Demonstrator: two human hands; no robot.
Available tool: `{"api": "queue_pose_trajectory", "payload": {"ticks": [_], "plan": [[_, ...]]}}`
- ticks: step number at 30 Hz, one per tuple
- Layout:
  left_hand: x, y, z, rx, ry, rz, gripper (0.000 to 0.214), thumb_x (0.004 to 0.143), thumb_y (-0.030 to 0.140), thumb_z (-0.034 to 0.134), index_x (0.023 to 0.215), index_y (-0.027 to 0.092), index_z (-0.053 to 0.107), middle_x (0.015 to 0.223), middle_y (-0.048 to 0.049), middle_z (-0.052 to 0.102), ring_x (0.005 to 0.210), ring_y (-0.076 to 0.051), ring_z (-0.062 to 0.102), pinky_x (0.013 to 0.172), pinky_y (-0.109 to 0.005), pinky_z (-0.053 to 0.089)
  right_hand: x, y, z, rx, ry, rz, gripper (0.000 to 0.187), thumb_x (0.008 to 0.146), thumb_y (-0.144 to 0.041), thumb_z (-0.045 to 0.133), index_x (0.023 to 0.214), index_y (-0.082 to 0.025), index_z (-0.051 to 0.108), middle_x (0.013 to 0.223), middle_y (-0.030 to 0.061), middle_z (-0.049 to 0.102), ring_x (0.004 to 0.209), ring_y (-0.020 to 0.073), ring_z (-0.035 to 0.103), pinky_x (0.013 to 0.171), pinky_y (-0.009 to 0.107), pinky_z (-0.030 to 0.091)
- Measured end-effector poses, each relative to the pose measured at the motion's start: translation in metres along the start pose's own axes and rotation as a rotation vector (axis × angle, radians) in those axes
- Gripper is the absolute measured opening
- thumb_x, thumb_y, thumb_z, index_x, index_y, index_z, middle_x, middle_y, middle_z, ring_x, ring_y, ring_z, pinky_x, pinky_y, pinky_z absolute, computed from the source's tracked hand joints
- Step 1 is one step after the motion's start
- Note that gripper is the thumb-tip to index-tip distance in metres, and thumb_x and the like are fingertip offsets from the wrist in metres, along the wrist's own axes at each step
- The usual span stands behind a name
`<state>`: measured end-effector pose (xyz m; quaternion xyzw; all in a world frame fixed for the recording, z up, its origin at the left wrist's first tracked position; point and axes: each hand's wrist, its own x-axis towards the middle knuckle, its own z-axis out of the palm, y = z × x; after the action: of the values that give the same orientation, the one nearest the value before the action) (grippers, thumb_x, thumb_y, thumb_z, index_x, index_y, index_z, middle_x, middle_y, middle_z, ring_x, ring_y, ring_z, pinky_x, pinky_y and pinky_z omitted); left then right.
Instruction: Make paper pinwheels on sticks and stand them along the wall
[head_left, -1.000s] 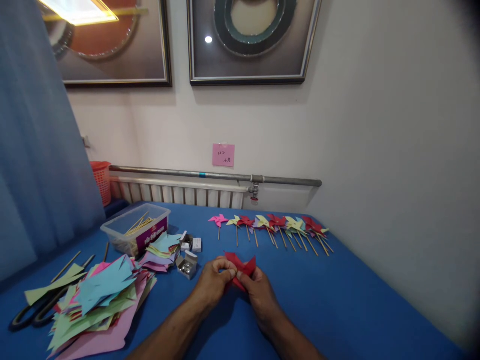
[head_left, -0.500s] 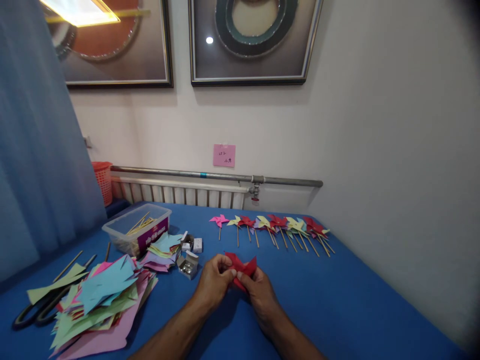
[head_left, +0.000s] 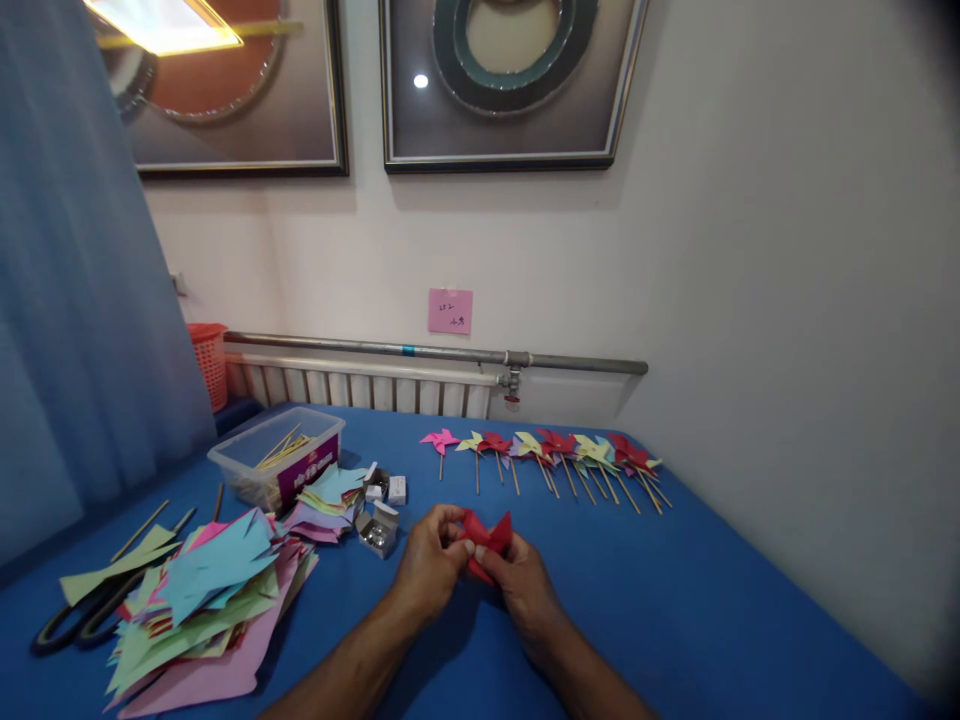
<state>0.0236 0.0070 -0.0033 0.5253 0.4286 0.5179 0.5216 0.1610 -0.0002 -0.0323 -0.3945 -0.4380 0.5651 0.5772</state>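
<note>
Between my two hands is a piece of red paper (head_left: 489, 538), its corners bent in toward the centre like a pinwheel. My left hand (head_left: 433, 556) pinches its left side, thumb near the middle. From the right, my right hand (head_left: 525, 582) grips it with the thumb pressed close to the other thumb. Whether a pin sits under the thumbs is hidden. Just left of my left hand, a small open box (head_left: 378, 528) holds shiny metal bits. Farther back on the blue table lies a row of paper pinwheels (head_left: 556, 446) on wooden sticks.
A clear plastic tub (head_left: 247, 462) holds wooden sticks. Stacked cut paper (head_left: 217, 575) covers the left front, with black-handled scissors (head_left: 97, 612) beside it. A smaller paper pile (head_left: 330, 500) lies near the little boxes. Behind the table are a radiator (head_left: 360, 388) and wall.
The red paper's left corner has been folded further inward, and its upper points now stand closer together. Both hands stay in nearly the same place, still gripping it.
</note>
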Motion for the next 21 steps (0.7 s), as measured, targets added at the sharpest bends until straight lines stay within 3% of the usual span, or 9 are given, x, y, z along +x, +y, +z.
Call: {"api": "queue_pose_trajectory", "payload": {"ticks": [21], "plan": [[0.0000, 0.0031, -0.0024, 0.020, -0.010, 0.001, 0.030, 0.069, 0.016, 0.068, 0.099, 0.013, 0.065, 0.065, 0.0048, 0.056, 0.052, -0.006, 0.047, 0.049, -0.019, 0.032, 0.0015, -0.0018, 0.0023, -0.016, 0.009, -0.029, 0.043, 0.061, -0.039, 0.088, 0.095, -0.016, 0.075, 0.093, 0.0084, 0.079, 0.083, 0.0241, 0.072, 0.082, 0.036, 0.054]]}}
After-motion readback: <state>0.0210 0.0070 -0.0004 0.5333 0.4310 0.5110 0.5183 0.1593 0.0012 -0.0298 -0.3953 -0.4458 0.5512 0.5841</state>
